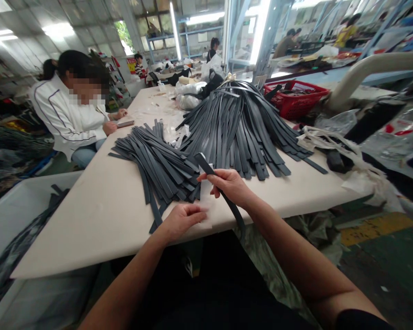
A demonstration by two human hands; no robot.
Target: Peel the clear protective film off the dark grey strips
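Dark strip, long axis diagonal, upper left to lower right.

**Seen from the wearer's head, tilted down across the table**

The head view looks forward and steeply down from above the near edge of the worktable. The wearer's forearms rise from the bottom corners, bringing the left hand and right hand close to the lens, just below mid-frame. Beyond them, the large fan of dark flat straps sits at middle range. The field is wide: it takes in a white bin at lower left, a seated co-worker in white farther off, the red plastic basket at right, and distant ceiling lights along the top.
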